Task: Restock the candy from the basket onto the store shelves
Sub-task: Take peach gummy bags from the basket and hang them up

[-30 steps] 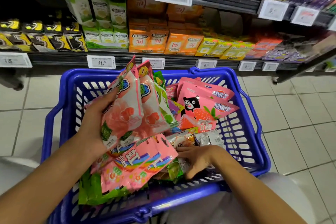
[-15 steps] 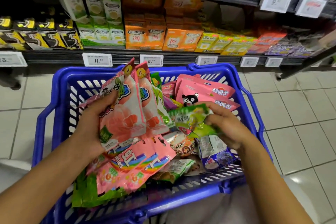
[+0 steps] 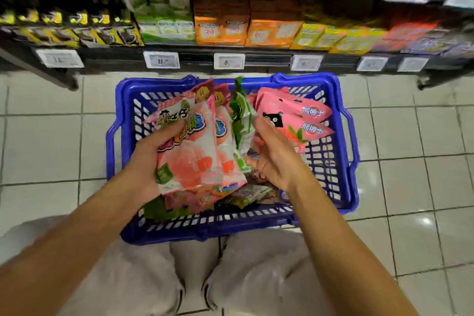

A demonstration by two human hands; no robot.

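A blue plastic basket full of candy bags sits on the tiled floor in front of my knees. My left hand grips a stack of pink peach candy bags above the basket. My right hand pinches a green candy bag and holds it against the right side of that stack. Two pink bags with a black bear lie at the basket's far right. More pink and green bags lie underneath, partly hidden by the stack.
Low store shelves run across the top, holding black-yellow packs, green boxes, orange boxes and yellow packs, with white price tags along the edge. White floor tiles surround the basket. My knees in light trousers are at the bottom.
My right hand has lifted the green bag out of the basket and brought it left against the pink stack. The view has pulled back and risen, so the basket looks smaller.
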